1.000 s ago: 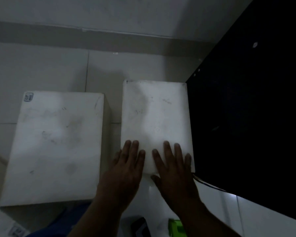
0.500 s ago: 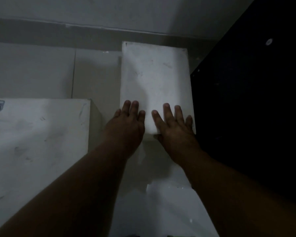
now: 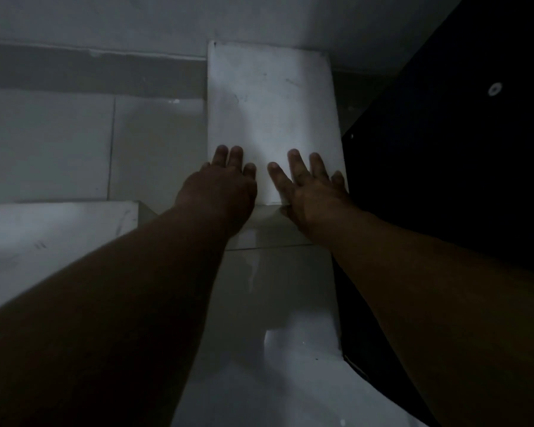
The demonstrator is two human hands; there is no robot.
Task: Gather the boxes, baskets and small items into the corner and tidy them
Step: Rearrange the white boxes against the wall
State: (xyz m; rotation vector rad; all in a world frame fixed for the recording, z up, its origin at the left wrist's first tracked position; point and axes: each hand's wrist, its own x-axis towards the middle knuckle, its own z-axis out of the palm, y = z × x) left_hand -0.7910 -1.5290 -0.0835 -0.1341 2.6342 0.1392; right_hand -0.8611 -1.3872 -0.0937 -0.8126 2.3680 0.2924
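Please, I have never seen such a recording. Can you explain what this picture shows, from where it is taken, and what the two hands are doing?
The camera sits on a person's head and looks down over both bare arms. No machine is here. On the tiled floor a white box stands against the wall, beside dark furniture. The left hand and the right hand lie flat and open on the box's near edge, pressing, not in a closed grip. Nothing is held. A second white box stands nearer, at the left.
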